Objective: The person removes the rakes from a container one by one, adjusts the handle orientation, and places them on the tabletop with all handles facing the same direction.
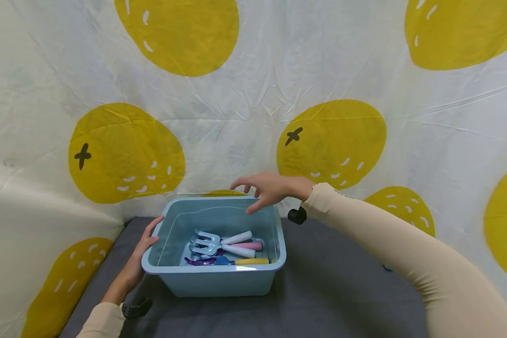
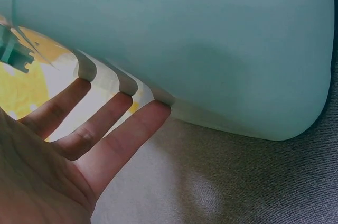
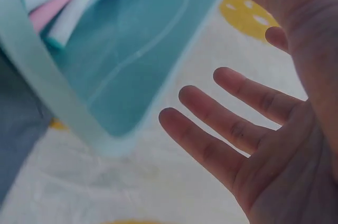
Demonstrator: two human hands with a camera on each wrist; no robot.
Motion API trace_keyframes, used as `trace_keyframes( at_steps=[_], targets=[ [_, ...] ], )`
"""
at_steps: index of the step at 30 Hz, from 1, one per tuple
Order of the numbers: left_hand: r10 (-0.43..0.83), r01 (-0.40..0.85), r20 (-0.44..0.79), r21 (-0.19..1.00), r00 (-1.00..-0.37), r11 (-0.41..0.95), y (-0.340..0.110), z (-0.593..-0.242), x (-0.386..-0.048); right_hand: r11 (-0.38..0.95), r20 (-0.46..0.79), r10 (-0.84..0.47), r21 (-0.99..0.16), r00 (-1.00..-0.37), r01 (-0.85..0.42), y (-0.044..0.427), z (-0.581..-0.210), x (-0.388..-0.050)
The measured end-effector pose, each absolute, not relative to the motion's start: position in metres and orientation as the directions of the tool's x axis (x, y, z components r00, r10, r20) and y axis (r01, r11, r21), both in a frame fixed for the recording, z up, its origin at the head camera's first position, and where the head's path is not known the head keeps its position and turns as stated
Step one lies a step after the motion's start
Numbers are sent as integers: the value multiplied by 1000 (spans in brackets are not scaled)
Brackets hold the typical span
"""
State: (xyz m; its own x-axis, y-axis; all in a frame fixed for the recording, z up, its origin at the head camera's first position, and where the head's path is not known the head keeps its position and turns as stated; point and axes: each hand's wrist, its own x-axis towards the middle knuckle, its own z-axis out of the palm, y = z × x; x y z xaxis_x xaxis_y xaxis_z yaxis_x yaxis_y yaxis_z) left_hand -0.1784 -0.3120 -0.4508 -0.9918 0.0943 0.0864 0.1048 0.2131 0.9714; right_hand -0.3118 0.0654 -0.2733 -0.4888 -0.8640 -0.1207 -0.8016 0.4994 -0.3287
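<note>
A light blue plastic tub [image 1: 219, 281] stands on a dark grey surface. Inside it lie a pale blue hand fork [image 1: 209, 244] with a white handle, a second white handle [image 1: 240, 237], a pink handle [image 1: 251, 245], a yellow-handled tool [image 1: 251, 261] and a purple piece [image 1: 198, 262]. My left hand [image 1: 141, 249] grips the tub's left rim; three of its fingers [image 2: 127, 139] touch the outer wall in the left wrist view. Above the tub's back right corner hovers my right hand [image 1: 270, 189], empty, its fingers [image 3: 206, 145] spread and apart from the rim.
Behind the tub hangs a white cloth [image 1: 245, 150] printed with yellow fruit shapes, close to the back rim. The grey cloth-covered surface [image 1: 342, 291] extends to the right. A small blue object [image 1: 387, 268] shows partly beside the right sleeve.
</note>
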Motion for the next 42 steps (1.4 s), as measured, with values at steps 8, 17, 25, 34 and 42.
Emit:
trace_keyframes(
  at_steps=[8, 17, 25, 34, 42],
  targets=[
    [104, 113, 94, 973, -990, 203, -309, -451, -181, 512, -227, -858, -333, -460, -792, 33, -311, -311],
    [108, 102, 80, 971, -991, 217, -304, -450, -183, 589, -377, -803, -375, -463, -716, 10, -355, -318],
    [103, 89, 69, 974, -992, 206, -303, -452, -178, 714, -527, -691, -395, -495, -578, -6, -382, -312],
    [94, 86, 68, 975, -993, 204, -304, -449, -175, 764, -582, -621, -297, -525, -573, -19, -398, -308],
    [90, 93, 76, 974, -993, 207, -304, -448, -176, 744, -564, -640, -287, -521, -603, -24, -401, -305]
  ],
)
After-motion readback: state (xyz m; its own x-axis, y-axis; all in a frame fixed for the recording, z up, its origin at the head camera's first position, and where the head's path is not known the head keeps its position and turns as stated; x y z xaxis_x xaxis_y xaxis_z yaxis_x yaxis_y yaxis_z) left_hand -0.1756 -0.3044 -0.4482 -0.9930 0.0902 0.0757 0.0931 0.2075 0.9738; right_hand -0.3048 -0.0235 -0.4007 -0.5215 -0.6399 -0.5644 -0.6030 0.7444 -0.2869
